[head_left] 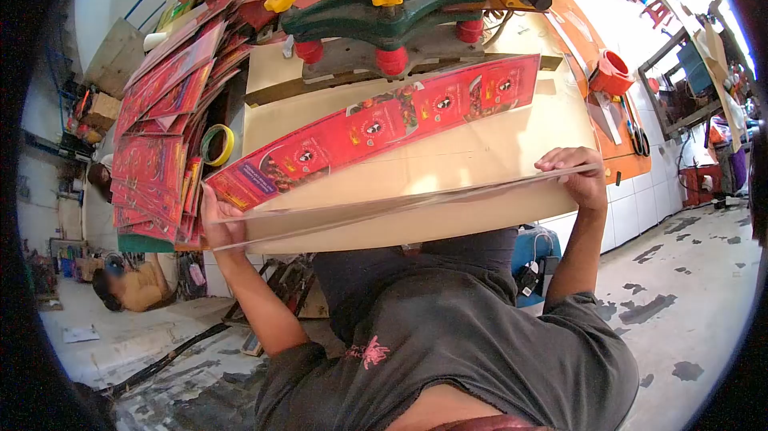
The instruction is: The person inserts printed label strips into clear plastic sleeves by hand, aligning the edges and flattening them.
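Left hand (226, 223) and right hand (578, 179) closed on opposite ends of thin sheet (408, 202), apparently clear, above table (472, 151). Unsupported middle could sag; left fingers near red strip (372, 129) could nudge it askew.
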The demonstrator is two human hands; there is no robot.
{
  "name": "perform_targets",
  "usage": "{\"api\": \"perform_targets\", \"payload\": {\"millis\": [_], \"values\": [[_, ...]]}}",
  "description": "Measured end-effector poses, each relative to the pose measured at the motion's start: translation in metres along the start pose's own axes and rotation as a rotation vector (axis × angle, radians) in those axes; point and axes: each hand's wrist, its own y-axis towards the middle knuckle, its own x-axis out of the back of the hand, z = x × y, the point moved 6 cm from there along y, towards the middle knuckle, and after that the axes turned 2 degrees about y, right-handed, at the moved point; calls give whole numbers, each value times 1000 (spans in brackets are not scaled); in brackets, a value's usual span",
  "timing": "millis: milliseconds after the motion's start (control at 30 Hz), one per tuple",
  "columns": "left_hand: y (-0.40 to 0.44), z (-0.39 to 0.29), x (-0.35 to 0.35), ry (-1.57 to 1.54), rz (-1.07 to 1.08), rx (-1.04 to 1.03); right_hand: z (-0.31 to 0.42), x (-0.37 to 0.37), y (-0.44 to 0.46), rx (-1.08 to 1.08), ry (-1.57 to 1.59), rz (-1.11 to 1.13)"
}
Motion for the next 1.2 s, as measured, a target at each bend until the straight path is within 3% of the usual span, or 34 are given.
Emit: {"api": "perform_targets", "payload": {"millis": [67, 100, 167, 233, 267, 367, 433, 500, 567, 633, 900, 1200], "values": [[-20, -15, -42, 71, -51, -45, -5, 9, -5, -7, -73, -136], [-31, -23, -67, -30, -35, -116, -8, 19, -9, -16, -145, -270], [-34, -27, -73, -131, -17, -186, -16, 27, -7, -114, -141, -315], [-25, -22, -58, -271, 260, -276, -7, 21, 3, -105, -201, -510], [-15, -14, -30, -386, 352, -200, -4, 18, 8, -131, -237, -544], [-10, 3, 1, -446, 248, -243, 3, 8, 27, -56, -245, -553], [-23, -3, -29, -353, 285, -313, -3, 15, 36, -83, -236, -512], [-28, -5, -38, -257, 322, -383, 7, 0, 56, 91, -553, -336], [-26, -1, -27, -132, 302, -480, -1, 3, 61, 86, -599, -316], [-26, 1, -22, -70, 253, -469, -11, 3, 63, 39, -426, -345], [-26, -6, -42, 125, 16, -450, -1, -9, 61, -175, -318, -464], [-18, -30, -71, 136, 143, -458, 3, 16, 36, 17, -282, -437]]}}
